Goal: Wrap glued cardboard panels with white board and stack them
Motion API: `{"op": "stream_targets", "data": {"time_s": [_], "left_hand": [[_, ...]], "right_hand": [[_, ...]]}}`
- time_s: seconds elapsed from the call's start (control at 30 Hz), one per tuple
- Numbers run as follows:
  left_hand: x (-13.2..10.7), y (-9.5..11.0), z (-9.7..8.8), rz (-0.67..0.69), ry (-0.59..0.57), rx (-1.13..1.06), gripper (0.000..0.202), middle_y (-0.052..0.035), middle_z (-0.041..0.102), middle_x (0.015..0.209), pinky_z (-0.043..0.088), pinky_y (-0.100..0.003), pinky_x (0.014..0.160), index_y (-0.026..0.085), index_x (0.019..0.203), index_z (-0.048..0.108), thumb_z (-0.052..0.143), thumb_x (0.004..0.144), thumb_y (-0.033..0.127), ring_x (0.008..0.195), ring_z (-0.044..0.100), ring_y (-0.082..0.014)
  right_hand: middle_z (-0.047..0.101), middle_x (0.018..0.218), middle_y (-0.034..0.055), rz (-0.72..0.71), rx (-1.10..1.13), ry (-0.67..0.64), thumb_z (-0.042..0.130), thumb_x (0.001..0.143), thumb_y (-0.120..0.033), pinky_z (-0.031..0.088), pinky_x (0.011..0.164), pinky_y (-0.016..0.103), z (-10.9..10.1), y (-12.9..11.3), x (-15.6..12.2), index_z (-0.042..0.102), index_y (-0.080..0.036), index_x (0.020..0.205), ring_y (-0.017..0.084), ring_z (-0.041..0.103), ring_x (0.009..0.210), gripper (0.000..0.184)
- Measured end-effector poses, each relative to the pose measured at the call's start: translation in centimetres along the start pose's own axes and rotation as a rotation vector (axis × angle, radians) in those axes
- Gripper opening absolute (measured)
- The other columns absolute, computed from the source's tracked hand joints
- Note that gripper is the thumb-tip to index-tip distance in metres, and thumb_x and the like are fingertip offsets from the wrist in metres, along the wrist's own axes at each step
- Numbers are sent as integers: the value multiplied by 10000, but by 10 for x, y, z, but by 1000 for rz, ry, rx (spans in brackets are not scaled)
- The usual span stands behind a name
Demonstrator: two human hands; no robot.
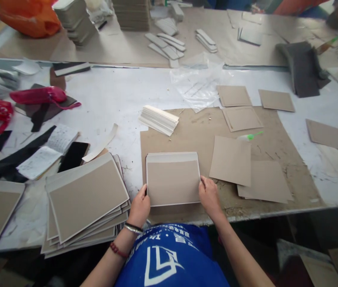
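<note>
A grey card panel with a brown paper sheet on it (173, 178) lies flat on a brown cardboard work mat (273, 143) near the table's front edge. My left hand (139, 207) grips its lower left edge, fingers curled on it. My right hand (209, 195) presses its lower right edge, fingers bent against the rim. A stack of similar finished panels (87, 201) sits just left of my left hand. Loose brown paper sheets (231, 160) lie right of my right hand.
A stack of white strips (158, 118) lies behind the panel. A small glue bottle with a green tip (249, 136) rests on the mat. A clear plastic bag (198, 83), more brown sheets (276, 100), a red bag (39, 95), a black phone (73, 156) and dark scraps lie around.
</note>
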State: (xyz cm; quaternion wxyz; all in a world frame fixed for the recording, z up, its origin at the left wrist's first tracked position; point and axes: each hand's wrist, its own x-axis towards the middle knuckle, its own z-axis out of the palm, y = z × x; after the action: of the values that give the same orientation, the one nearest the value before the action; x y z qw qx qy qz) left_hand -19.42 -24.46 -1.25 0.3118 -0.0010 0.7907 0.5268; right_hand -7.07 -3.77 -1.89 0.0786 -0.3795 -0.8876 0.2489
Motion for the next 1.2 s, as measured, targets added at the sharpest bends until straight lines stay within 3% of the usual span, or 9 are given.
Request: {"op": "stream_targets", "data": {"time_s": [0.07,0.33,0.57,0.7,0.87,0.93,1.03,1.2], "left_hand": [[1,1,1,-40,1,-161,464,-58,634,1076,350,-346,999,157,1097,579,489,645,103,1131,483,-230],[-3,11,4,-102,32,-400,408,-35,669,957,384,-341,962,185,913,636,501,548,63,1083,514,-229],[-4,28,-1,-179,-25,-480,340,-31,667,791,455,-340,830,166,806,605,481,502,76,877,591,-216],[-5,34,-2,-230,130,-443,294,-14,625,766,459,-318,769,160,815,532,531,528,96,767,587,-168],[-6,32,0,-117,349,-317,255,19,567,750,443,-284,745,187,831,452,595,620,207,708,554,-118],[-7,33,0,-122,333,-384,304,25,579,728,454,-291,714,196,871,425,607,628,223,663,565,-118],[-10,39,-3,-182,221,-553,373,17,617,689,478,-323,687,189,930,425,623,616,225,623,598,-141],[-13,49,-9,-285,16,-682,427,-35,669,734,497,-339,740,138,935,542,700,553,243,764,633,-203]], "right_hand": [[600,1011,140,-3,4,13,335,795,-165,378,879,377,1,-2,1,582,-117,1030,221,501,998,345],[615,972,127,4,39,32,323,784,-169,385,852,357,-18,-13,-5,583,-126,1087,217,514,958,401],[636,904,102,27,31,-123,330,765,-163,405,806,330,-39,-17,5,619,-157,1071,207,546,867,421],[640,961,67,95,221,-190,355,770,-203,408,842,335,-42,-12,10,633,-196,1042,197,550,919,389],[638,1011,39,309,721,-280,502,747,-347,444,811,332,-38,-17,8,573,-204,1109,182,574,892,396],[647,971,36,397,927,-330,564,717,-361,459,779,315,-40,-24,6,512,-205,1172,171,588,848,484],[633,1020,33,447,1174,-436,635,677,-334,462,780,291,-49,-35,3,479,-223,1186,163,593,866,544],[628,1043,49,465,1264,-615,674,661,-307,462,809,325,-58,-39,-3,530,-197,1079,188,594,896,456]]}}
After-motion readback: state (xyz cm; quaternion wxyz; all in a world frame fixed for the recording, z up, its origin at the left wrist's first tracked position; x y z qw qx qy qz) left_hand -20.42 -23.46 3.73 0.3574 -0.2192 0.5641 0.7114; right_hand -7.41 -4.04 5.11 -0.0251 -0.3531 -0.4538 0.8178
